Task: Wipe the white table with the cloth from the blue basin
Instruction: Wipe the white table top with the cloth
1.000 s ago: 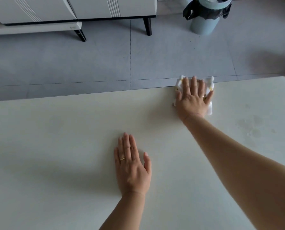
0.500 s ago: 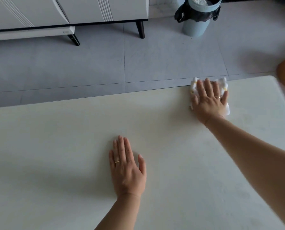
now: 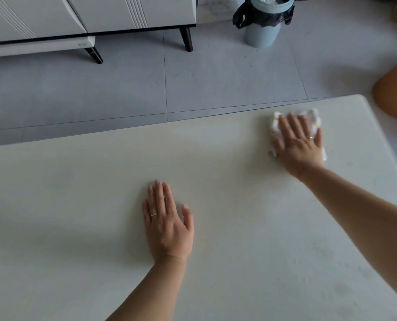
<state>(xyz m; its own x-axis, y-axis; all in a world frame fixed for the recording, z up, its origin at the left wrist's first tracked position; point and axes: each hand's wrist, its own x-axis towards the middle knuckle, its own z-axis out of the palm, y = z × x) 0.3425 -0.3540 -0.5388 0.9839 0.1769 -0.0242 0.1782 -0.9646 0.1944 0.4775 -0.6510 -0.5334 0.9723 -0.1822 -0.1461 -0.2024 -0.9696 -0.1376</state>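
- Wiping in hand: right hand lies flat, fingers spread, pressing the cloth near the surface's far right corner.
- Left hand rests open (holding nothing), bracing.
- Next, probably: sweeping nearer, unwiped areas.

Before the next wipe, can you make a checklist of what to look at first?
1. Right hand flat on the cloth: ok.
2. Cloth on the white table, not hanging over the far edge: ok.
3. Left hand flat on the table, bracing, apart from the cloth: ok.
4. Nothing on the table in the cloth's way: ok.
5. Faint marks near the right edge cleaned: not ok.
6. Cloth wet enough: cannot tell.
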